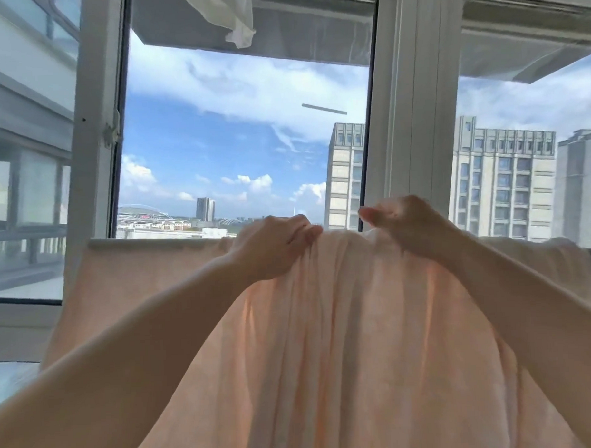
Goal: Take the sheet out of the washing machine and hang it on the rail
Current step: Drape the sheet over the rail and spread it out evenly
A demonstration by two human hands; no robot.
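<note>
Between the two raised hands, a bunched ridge of the pale peach, softly creased cotton sheet [325,340] sits at its highest, and from there the cloth falls toward the person in long folds. The left hand [275,248] has its fingers curled over the gathered top edge, pinching a thick pleat. The right hand [404,226] lies just beside it on the same ridge, thumb pointing toward the left hand; its fingers reach over the far side of the cloth, so I cannot tell whether they clutch the fabric or only press on it.

Out to the left of the left hand the sheet already lies flat and level along what I take to be the rail, though the rail itself is hidden under the cloth. Beyond the hands stands the white-framed window [411,119], and above them a scrap of white cloth [233,18] hangs from overhead.

Judging by this, the sheet is out of the machine and draped, so the step is spreading. It would go best by drawing the hands apart along the top edge, easing the pleats flat, keeping the fold level so neither side drags the cloth off.
</note>
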